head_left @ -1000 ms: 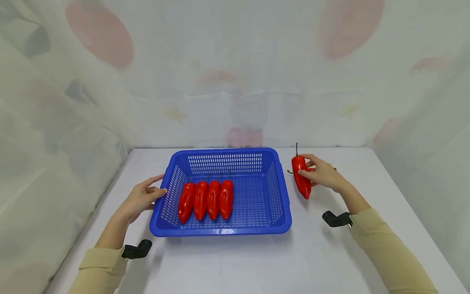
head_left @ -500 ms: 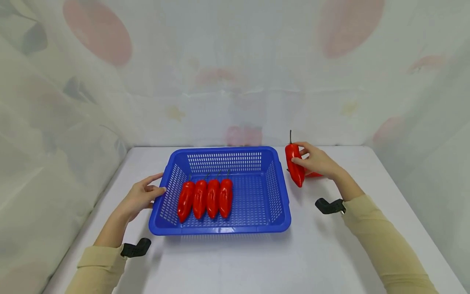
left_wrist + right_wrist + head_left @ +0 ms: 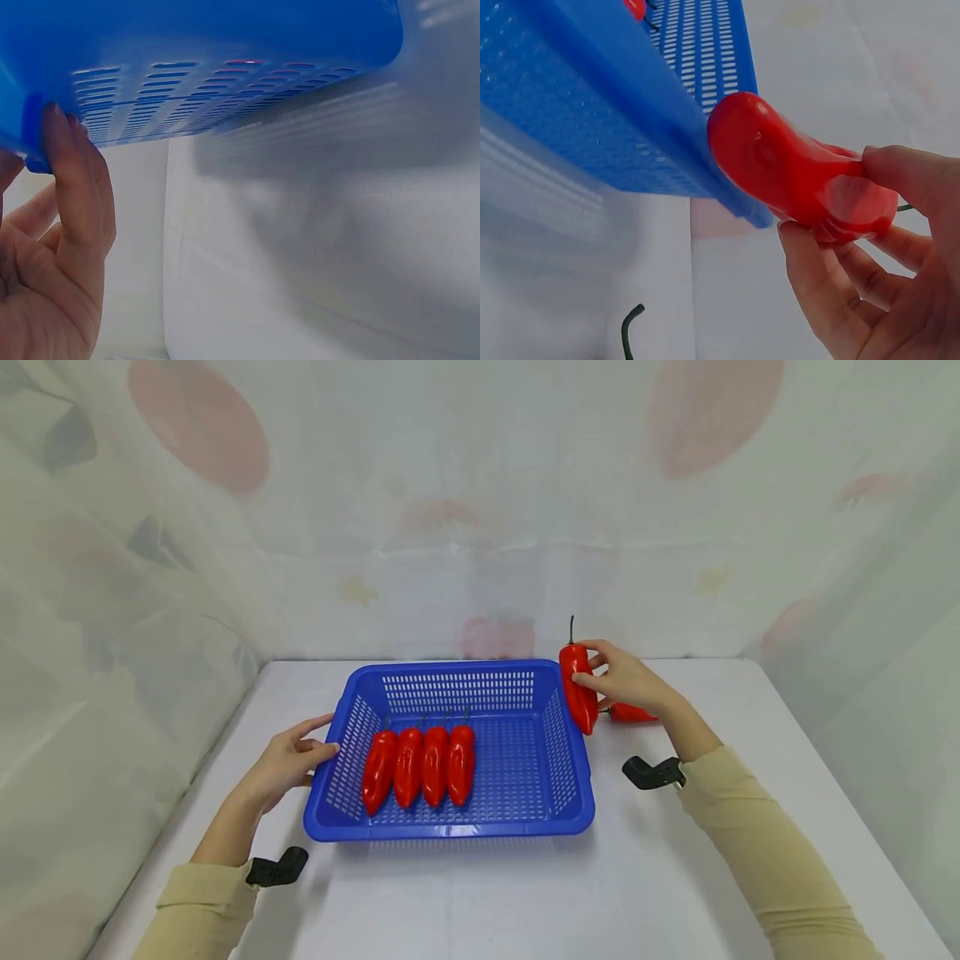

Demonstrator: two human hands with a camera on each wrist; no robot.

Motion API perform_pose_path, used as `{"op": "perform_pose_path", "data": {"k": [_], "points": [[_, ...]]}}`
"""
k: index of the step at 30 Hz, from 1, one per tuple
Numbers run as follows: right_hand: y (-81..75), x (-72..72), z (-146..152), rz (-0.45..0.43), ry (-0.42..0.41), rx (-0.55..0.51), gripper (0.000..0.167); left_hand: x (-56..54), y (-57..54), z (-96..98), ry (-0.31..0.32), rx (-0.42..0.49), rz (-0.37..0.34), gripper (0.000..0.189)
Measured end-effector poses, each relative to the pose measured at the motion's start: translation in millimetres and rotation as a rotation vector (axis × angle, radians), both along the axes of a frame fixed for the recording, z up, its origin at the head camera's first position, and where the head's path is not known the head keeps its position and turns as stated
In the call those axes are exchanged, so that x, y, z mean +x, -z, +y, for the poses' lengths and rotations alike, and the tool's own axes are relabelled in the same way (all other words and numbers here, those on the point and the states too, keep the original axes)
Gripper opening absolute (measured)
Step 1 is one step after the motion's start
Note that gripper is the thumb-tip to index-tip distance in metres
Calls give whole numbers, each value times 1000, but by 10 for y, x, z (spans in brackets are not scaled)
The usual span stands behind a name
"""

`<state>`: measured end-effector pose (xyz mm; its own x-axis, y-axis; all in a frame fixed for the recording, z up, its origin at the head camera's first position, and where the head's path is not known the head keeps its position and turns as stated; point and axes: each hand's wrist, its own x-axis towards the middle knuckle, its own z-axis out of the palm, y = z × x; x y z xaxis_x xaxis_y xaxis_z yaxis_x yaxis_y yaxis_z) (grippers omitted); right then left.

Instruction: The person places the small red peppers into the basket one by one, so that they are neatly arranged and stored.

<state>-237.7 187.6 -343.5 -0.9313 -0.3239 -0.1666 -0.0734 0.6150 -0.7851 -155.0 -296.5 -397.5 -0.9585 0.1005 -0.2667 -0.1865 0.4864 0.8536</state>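
Observation:
My right hand (image 3: pixel 626 679) pinches a glossy red chili pepper (image 3: pixel 577 693) between thumb and fingers, stem up, over the right rim of the blue plastic basket (image 3: pixel 450 832). In the right wrist view the chili pepper (image 3: pixel 780 161) overlaps the basket's edge. My left hand (image 3: pixel 288 762) grips the basket's left rim, thumb on top and fingers outside; the left wrist view shows the fingers (image 3: pixel 75 180) at the rim. Several red chili peppers (image 3: pixel 435 766) lie side by side in the left half of the basket, stems to the back.
Another red chili pepper (image 3: pixel 630 713) lies on the white table (image 3: pixel 510 902) right of the basket, partly behind my right hand. A patterned pale curtain (image 3: pixel 480 510) hangs along the back and both sides.
The right hand has lifted the chili pepper and carried it left to the basket's right rim, uncovering the one on the table. The left hand has stayed on the basket.

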Motion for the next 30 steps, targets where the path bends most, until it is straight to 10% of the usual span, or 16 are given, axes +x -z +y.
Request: {"op": "perform_pose_path", "data": {"k": [30], "points": [[92,55,-672,-21,-102,-68,65,4,1,12,-3,-5,4,69]]}}
